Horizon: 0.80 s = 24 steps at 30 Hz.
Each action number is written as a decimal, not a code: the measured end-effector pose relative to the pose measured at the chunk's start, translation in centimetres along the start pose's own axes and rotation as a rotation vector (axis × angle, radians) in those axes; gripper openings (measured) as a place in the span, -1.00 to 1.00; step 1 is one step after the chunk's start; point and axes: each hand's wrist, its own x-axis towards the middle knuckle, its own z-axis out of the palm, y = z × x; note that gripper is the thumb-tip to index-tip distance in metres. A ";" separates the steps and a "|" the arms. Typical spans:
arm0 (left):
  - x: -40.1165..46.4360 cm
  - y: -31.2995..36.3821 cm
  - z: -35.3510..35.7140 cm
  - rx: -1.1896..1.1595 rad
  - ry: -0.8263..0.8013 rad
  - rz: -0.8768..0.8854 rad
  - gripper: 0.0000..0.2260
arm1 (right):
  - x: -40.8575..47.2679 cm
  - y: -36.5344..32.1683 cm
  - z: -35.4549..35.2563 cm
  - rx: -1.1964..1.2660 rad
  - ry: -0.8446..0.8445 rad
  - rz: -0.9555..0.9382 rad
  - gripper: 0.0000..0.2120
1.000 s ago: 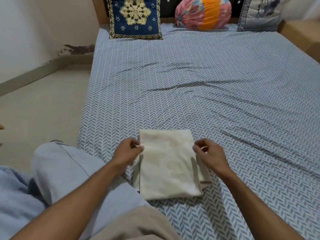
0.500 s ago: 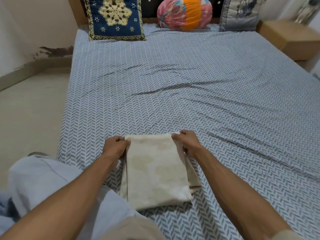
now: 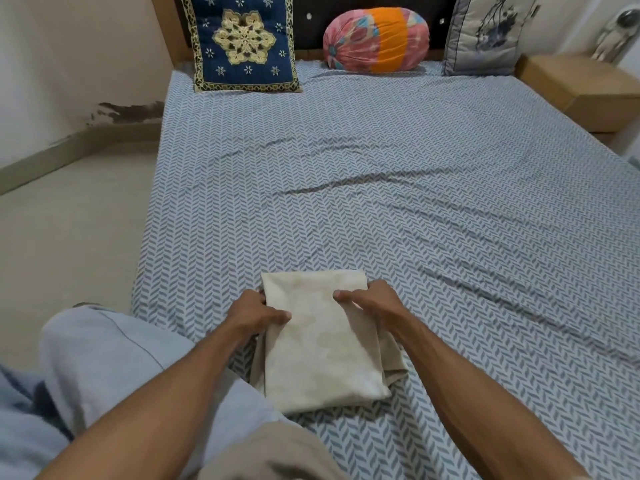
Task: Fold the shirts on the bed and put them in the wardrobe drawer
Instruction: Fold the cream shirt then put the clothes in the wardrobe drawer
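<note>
A folded cream shirt (image 3: 322, 337) lies on the bed (image 3: 398, 188) in the lower middle of the frame, close to the bed's near left edge. It forms a tall rectangle, its far edge straight and its near right corner showing loose layers bulging out from under the top fold.

The left hand (image 3: 254, 311) grips the shirt's left edge near the far corner, thumb lying on top of the cloth and the other fingers curled under or behind the edge. The right hand (image 3: 372, 303) holds the right edge at about the same height, with fingertips bent onto the top of the cloth; whether its thumb is tucked beneath cannot be told from this angle. Both forearms reach in from the bottom of the frame.

The bed is covered with a grey-and-white herringbone sheet, creased in long wrinkles across the middle. At the top of the frame, against the dark headboard, stand a blue cushion (image 3: 242, 43) with a gold floral motif at upper left, a round pink-and-orange bolster (image 3: 375, 39) at centre, and a grey pillow (image 3: 485, 32) at upper right. A wooden nightstand (image 3: 581, 88) sits at the far right. A light blue garment (image 3: 104, 368) lies at lower left, hanging over the bed's edge, with bare floor (image 3: 69, 220) beyond.
</note>
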 end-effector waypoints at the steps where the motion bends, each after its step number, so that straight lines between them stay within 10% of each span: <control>1: -0.1 -0.2 0.1 -0.033 0.002 0.032 -0.69 | -0.8 -0.4 -0.2 0.000 -0.025 -0.003 -0.18; 6: -1.5 -0.7 -0.5 -0.434 -0.227 0.151 -0.29 | -1.7 -1.2 -1.4 0.004 -0.172 -0.102 -0.29; 9: -2.6 -0.9 -0.7 -0.457 -0.347 0.162 -0.38 | -1.9 -1.5 -2.2 -0.066 -0.304 -0.084 -0.24; 24: -1.5 8.7 -14.4 -0.327 0.008 0.312 -0.60 | -0.7 -16.8 -6.7 0.222 -0.362 -0.549 -0.53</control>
